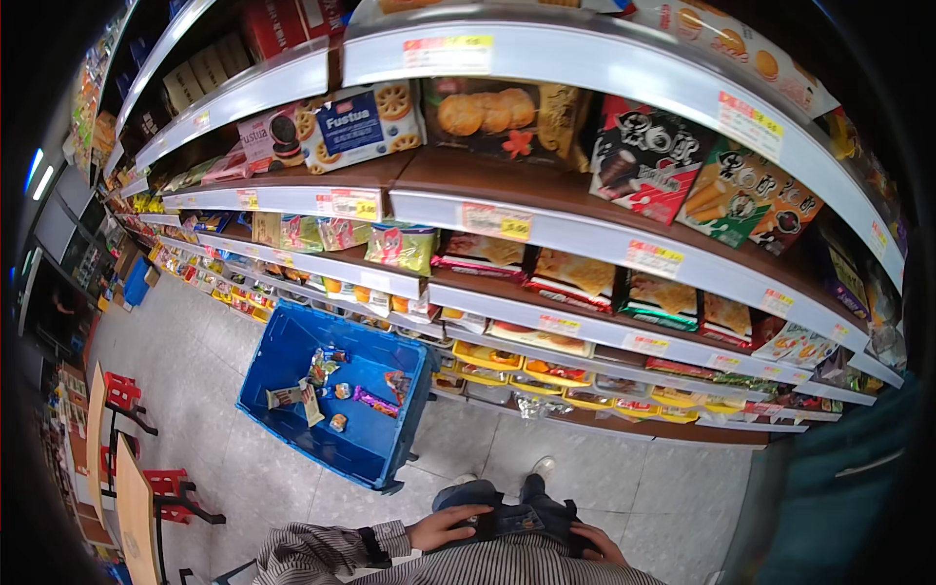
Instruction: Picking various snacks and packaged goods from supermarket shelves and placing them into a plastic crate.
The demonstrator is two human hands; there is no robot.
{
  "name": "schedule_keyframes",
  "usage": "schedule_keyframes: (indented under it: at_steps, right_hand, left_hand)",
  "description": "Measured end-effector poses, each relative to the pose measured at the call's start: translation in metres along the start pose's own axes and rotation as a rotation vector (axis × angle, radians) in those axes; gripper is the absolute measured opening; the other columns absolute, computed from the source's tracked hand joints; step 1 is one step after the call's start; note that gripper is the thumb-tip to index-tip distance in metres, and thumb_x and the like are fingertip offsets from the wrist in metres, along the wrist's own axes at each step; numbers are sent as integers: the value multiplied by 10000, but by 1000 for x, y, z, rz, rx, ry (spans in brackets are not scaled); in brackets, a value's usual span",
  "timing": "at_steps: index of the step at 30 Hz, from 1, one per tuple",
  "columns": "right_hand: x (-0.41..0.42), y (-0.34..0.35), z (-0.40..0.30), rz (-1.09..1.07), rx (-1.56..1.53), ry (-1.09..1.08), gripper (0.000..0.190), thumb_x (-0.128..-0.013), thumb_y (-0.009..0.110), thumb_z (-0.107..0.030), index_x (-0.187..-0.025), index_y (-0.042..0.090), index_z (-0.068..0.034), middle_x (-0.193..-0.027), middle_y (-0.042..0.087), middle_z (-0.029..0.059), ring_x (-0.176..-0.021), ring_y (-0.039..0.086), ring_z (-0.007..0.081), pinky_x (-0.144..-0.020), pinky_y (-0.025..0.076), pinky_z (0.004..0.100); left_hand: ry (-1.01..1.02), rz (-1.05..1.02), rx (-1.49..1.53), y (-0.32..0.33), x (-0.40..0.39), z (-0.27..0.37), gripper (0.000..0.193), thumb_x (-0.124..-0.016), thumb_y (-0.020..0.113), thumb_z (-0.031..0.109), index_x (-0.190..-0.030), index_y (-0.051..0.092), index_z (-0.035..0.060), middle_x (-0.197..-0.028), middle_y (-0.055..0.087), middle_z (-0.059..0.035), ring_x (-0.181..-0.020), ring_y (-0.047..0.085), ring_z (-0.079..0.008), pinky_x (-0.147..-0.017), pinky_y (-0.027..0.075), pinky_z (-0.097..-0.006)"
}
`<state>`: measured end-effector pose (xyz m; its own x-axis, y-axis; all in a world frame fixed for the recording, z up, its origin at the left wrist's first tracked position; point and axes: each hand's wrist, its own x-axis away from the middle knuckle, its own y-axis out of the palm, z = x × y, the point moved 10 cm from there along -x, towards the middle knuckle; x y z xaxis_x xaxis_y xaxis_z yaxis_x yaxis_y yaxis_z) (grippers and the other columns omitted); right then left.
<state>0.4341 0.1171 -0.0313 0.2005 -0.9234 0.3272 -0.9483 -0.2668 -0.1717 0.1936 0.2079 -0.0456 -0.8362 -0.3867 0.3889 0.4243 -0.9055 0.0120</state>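
Note:
My left hand [450,527] lies flat over the top of my jeans at the waist, its fingers stretched out and nothing seen in its grasp. On the other side, my right hand [601,542] rests at my hip beside something dark; its palm is hidden. Ahead and to the left stands a blue plastic crate [398,457]. Several small wrapped snacks are scattered on its floor, among them a purple-wrapped bar [376,401] and a beige packet [284,397].
Snack shelves [512,186] curve across the front, holding a Fustua biscuit pack [351,121], boxes of rolls [647,157] and yellow bins [486,356] low down. Wooden-topped tables [137,504] and red stools [168,491] stand at left. A person [64,301] is partly visible far left.

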Motion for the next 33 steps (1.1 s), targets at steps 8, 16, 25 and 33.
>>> schedule_keyframes:
  at_steps: [8,16,25,33]
  right_hand:
    - [19,148,20,339,-10,18,636,-820,505,-519,-1247,538,-49,-1303,508,146,-1243,423,313,-1061,270,407]
    - [59,248,-7,613,-60,-13,588,-871,451,-450,-1233,533,6,-1287,502,200,-1205,461,322,-1035,316,405]
    - [115,373,14,914,-173,110,538,-867,515,-394,-1208,526,22,-1241,518,209,-1195,471,310,-1041,322,400]
    - [181,528,75,1037,-214,202,444,-785,655,-178,-1163,533,22,-1209,532,209,-1175,490,301,-1038,337,387]
  left_hand:
    - [100,18,13,-56,107,-38,496,-934,491,260,-1385,377,88,-1419,379,-127,-1322,331,-284,-1105,229,-398]
    - [137,-142,-102,-79,155,-48,475,-917,515,266,-1348,427,87,-1353,438,-146,-1269,388,-300,-1091,261,-405]
    - [173,-423,-193,-53,193,-72,471,-936,470,315,-1337,430,73,-1324,447,-138,-1262,387,-284,-1084,267,-388]
    - [139,-591,-288,-23,284,-125,491,-946,446,348,-1348,414,68,-1325,429,-136,-1254,382,-291,-1074,272,-399]
